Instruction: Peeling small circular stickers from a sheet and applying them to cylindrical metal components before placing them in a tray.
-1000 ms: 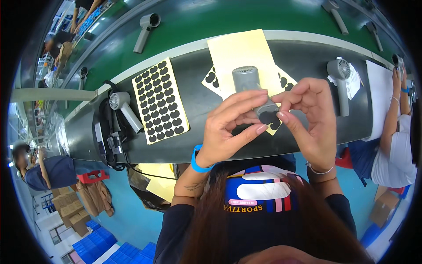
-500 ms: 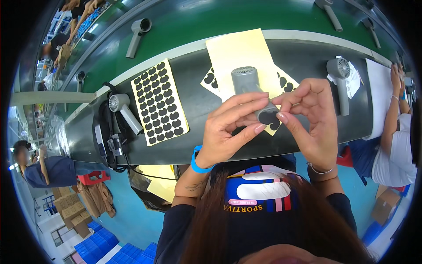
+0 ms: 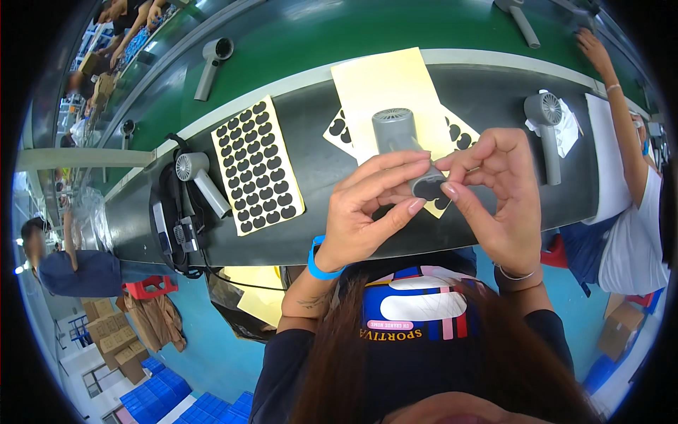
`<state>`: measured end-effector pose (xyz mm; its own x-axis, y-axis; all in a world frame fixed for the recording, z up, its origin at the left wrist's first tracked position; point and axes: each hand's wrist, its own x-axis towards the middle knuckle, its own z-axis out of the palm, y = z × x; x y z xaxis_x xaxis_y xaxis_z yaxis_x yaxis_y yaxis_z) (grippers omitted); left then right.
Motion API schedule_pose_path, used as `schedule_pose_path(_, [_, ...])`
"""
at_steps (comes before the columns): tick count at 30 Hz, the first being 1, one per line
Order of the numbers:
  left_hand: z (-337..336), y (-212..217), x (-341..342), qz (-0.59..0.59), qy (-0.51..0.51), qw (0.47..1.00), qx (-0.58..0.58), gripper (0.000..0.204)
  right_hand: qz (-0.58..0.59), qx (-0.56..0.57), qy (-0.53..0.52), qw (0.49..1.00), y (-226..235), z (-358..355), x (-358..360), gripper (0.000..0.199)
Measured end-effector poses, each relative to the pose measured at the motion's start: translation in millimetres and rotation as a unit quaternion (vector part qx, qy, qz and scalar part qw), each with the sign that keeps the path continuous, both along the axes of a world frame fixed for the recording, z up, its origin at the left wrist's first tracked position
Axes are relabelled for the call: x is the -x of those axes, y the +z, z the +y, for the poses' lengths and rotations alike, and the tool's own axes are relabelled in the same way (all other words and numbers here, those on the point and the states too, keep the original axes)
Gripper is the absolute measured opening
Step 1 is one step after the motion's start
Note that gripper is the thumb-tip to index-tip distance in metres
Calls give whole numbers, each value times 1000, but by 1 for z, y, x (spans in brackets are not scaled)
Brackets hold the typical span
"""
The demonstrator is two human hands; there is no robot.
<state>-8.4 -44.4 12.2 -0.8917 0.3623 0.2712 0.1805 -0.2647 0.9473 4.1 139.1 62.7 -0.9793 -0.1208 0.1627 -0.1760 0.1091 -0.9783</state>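
Observation:
A grey hair dryer (image 3: 394, 128) lies over pale yellow sheets, its round vented head away from me and its handle end toward me. My left hand (image 3: 364, 215) is closed around the handle, with the thumb near the end face. On that end face sits a dark round sticker (image 3: 427, 188). The thumb and index finger of my right hand (image 3: 498, 194) pinch at the sticker's right edge; the fingertips partly cover it. Under the dryer are a plain yellow sheet (image 3: 374, 81) and a sheet of black stickers (image 3: 460, 134).
Left on the dark bench (image 3: 321, 92) lie another sheet of black stickers (image 3: 256, 169), a second dryer (image 3: 201, 180) and a black corded device (image 3: 166, 219). Another dryer (image 3: 547, 127) lies right on white wrapping. Beyond, a green conveyor (image 3: 296, 35) carries dryers. A co-worker's arm (image 3: 614, 88) reaches over it.
The dryers on the conveyor have shifted left. The co-worker at right has stretched an arm out over the belt. My hands stay nearly in place, the right thumb slightly further left on the sticker.

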Motion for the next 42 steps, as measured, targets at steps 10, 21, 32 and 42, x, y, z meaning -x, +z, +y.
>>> schedule_pose_path(10, [0,2,-2,-14,16,1000,1,35,16,-27,5,999,2,-3,-1,39])
schedule_pose_path(21, [7,1,-8,-26,40,999,-22,33,73,-113,-33,990,0,-5,-5,41])
schedule_pose_path(32, [6,1,-9,-31,43,998,-22,33,124,-253,-36,959,8,-4,-9,49])
schedule_pose_path(42, [-15,2,2,-67,79,994,13,23,157,-285,96,941,-33,-28,39,51])
